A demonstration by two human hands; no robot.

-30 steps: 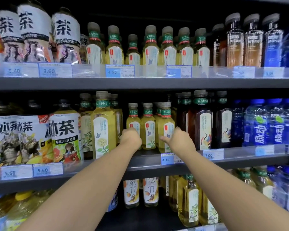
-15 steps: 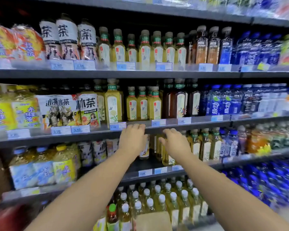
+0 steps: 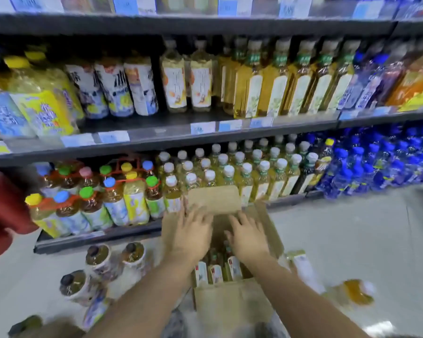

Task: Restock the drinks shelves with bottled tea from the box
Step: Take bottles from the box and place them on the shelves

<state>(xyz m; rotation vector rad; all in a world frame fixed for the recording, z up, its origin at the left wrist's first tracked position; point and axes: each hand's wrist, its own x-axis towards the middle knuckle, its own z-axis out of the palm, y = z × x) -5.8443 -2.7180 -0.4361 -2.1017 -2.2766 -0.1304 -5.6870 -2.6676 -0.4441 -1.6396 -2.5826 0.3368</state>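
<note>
Left hand [image 3: 189, 236] and right hand [image 3: 248, 237] hover spread-fingered, holding nothing, over open brown cardboard box [image 3: 232, 301] on floor. Small yellow tea bottles with white labels [image 3: 215, 270] stand upright directly beneath palms, inside box.

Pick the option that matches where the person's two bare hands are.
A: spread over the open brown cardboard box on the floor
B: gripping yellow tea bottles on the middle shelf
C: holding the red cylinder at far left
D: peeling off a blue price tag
A: the left hand and right hand, fingers spread, are over the open brown cardboard box, with small tea bottles standing inside it.
</note>
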